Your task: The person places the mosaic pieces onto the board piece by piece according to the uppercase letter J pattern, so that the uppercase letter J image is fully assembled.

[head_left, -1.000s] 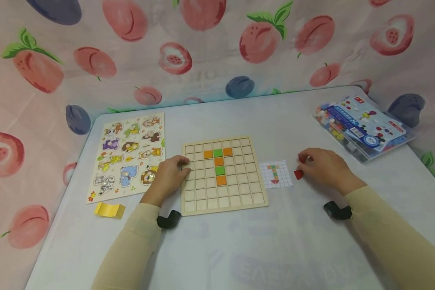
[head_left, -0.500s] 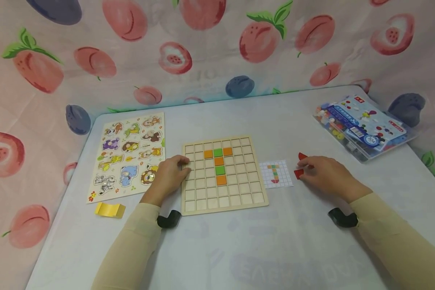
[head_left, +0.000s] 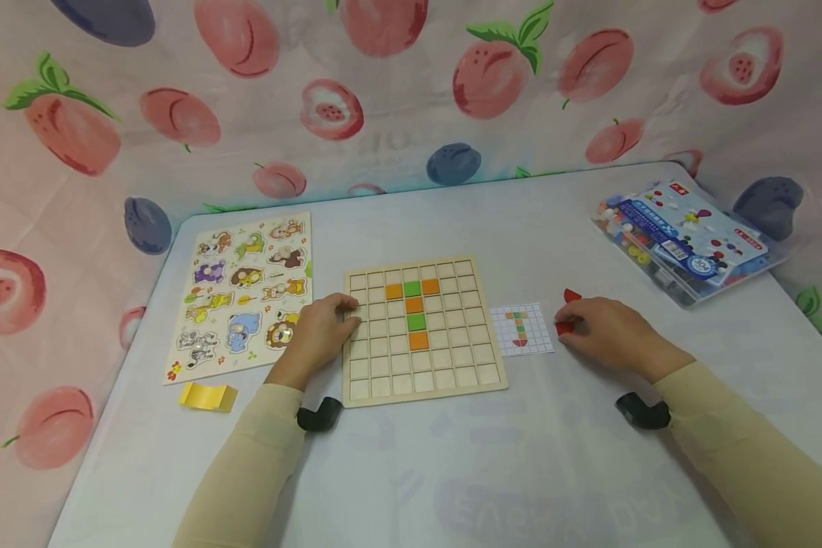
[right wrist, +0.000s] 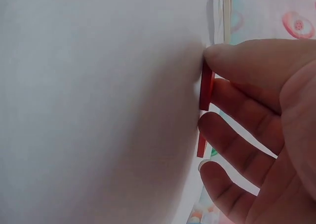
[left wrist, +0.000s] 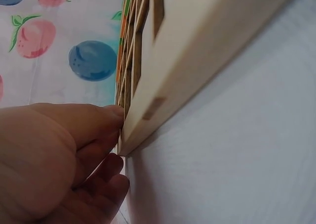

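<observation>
My left hand (head_left: 318, 331) rests at the left edge of a wooden grid board (head_left: 383, 388), thumb and fingertips touching its rim. In the board's cells lie several orange and green square tiles (head_left: 415, 323). On the right, my right hand (head_left: 610, 335) pinches a small flat red tile (right wrist: 206, 88) between thumb and index finger, low at the table; the fingers cover part of it in the head view. Just behind those fingers lies a second red tile with a rounded side (head_left: 571, 295). A printed pattern card (head_left: 537, 331) lies between the board and my right hand.
A wooden animal puzzle (head_left: 240, 297) lies at the left. Closer in sits a yellow wavy block (head_left: 208, 397). At the back right stands a clear plastic box (head_left: 692, 240) of colourful pieces. A fruit-print curtain (head_left: 383, 91) hangs behind the table.
My right hand has moved from the farther red tile toward the nearer one and now pinches it. The farther tile has been let go. My left hand and the board stay in place.
</observation>
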Demonstrator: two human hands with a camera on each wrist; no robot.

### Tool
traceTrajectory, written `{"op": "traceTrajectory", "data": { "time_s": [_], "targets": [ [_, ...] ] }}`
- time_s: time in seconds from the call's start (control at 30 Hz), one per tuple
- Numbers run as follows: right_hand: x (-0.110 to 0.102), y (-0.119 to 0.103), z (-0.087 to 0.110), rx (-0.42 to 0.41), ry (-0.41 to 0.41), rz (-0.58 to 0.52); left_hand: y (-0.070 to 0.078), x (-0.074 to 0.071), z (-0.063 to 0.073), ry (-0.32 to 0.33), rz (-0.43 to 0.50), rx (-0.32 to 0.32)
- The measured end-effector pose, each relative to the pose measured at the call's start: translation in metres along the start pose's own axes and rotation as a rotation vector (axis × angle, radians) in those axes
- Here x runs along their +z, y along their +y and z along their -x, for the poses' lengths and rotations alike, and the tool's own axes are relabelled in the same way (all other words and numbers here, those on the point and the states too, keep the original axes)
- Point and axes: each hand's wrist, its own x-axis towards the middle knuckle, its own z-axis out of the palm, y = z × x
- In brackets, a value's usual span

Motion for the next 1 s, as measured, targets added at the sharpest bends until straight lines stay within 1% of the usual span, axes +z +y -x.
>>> {"op": "traceTrajectory", "data": {
  "time_s": [0.2,0.33,0.43,0.63,0.87,1.0],
  "targets": [
    [0.0,-0.001,-0.002,-0.022,0.006,0.013,0.0,0.0,0.0,-0.002,0.003,-0.004],
    [-0.002,-0.005,-0.001,-0.063,0.032,0.021,0.0,0.001,0.0,0.001,0.005,-0.002],
    [-0.003,-0.01,-0.002,-0.096,0.052,0.022,-0.001,0.001,0.0,0.005,0.006,0.003],
    [-0.001,-0.021,-0.006,-0.153,0.063,-0.008,-0.001,0.001,0.0,0.01,0.005,0.006],
    [0.005,-0.037,-0.012,-0.173,0.041,-0.031,-0.001,0.001,0.0,0.011,0.01,0.006],
    [0.009,-0.046,-0.014,-0.221,0.048,-0.061,-0.001,0.001,0.0,0.022,0.001,0.019]
  ]
}}
